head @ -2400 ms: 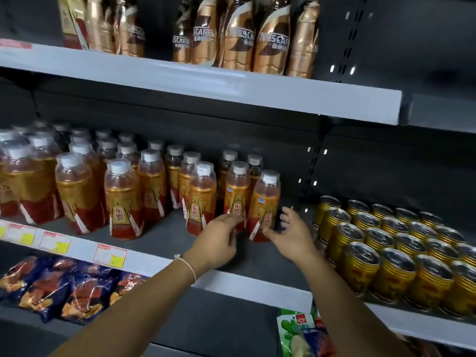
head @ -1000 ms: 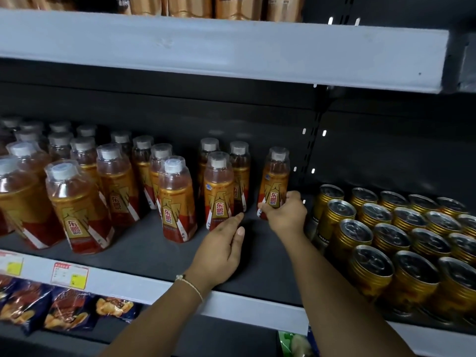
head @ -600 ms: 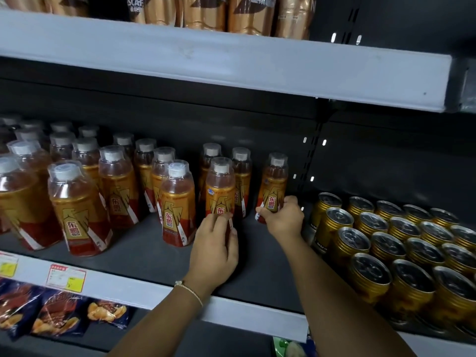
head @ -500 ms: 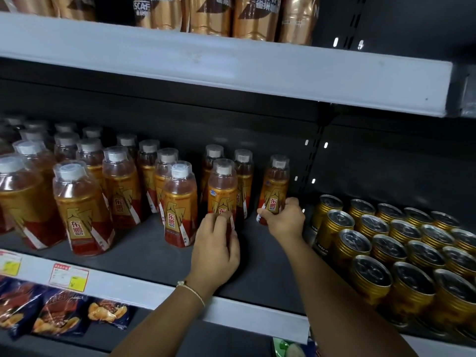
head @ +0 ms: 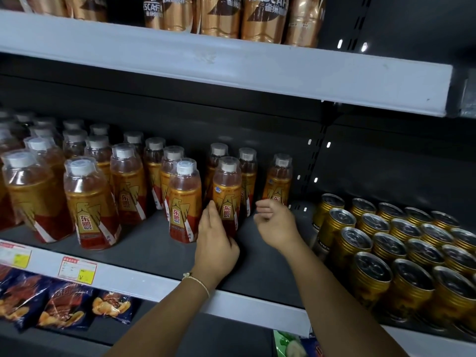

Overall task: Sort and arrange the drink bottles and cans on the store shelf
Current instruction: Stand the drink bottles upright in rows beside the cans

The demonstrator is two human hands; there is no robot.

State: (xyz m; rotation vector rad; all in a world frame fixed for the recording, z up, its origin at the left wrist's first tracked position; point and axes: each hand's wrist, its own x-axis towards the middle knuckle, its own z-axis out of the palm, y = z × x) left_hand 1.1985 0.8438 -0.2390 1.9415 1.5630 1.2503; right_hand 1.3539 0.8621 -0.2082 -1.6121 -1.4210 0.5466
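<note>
Amber drink bottles with white caps and gold-red labels stand in rows on the dark middle shelf (head: 154, 253). My left hand (head: 215, 244) grips the lower part of one front bottle (head: 227, 191), which stands upright. My right hand (head: 276, 224) hovers just in front of the rightmost bottle (head: 278, 180), with its fingers loosely curled and holding nothing. That bottle stands alone near the shelf's upright. Gold cans (head: 386, 253) with silver tops fill the shelf to the right in tight rows.
Brown Nescafé bottles (head: 257, 19) line the upper shelf, whose grey front edge (head: 231, 65) overhangs the bottles. Price tags (head: 77, 270) sit on the lower edge strip. Dark blue snack bags (head: 64, 307) lie on the shelf below.
My right hand has let go of the rightmost bottle and drawn back a little. My left hand keeps its hold on the front bottle.
</note>
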